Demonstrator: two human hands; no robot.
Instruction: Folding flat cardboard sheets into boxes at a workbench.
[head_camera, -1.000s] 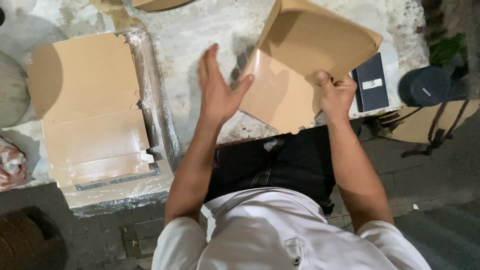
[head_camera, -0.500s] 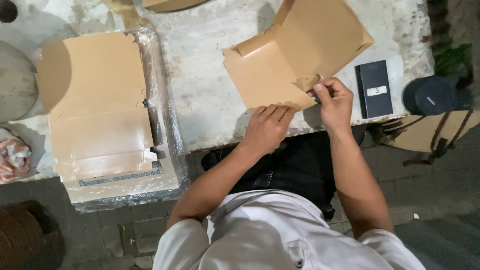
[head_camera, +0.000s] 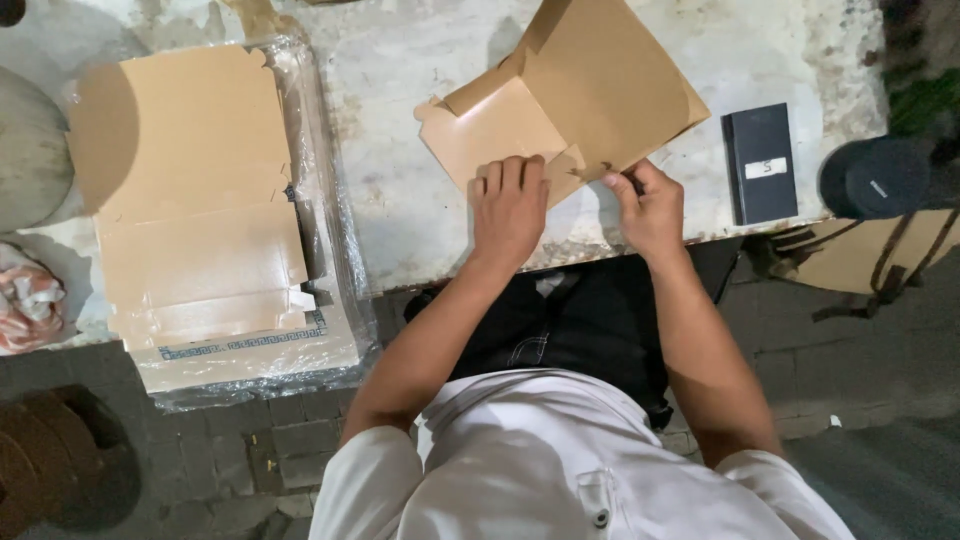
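Hands on the box blank (head_camera: 570, 100): left hand (head_camera: 508, 205) presses flat, right hand (head_camera: 648, 205) pinches a tab; plastic-wrapped brown stack (head_camera: 195, 200) lies far left, dark case (head_camera: 760, 162) right.

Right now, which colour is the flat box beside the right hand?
Black flat box, seen clearly in the head view.

Two hands showing, one box (head_camera: 570, 110) being folded, one flat stack (head_camera: 195, 200), one phone (head_camera: 760, 163), one speaker (head_camera: 875, 180).
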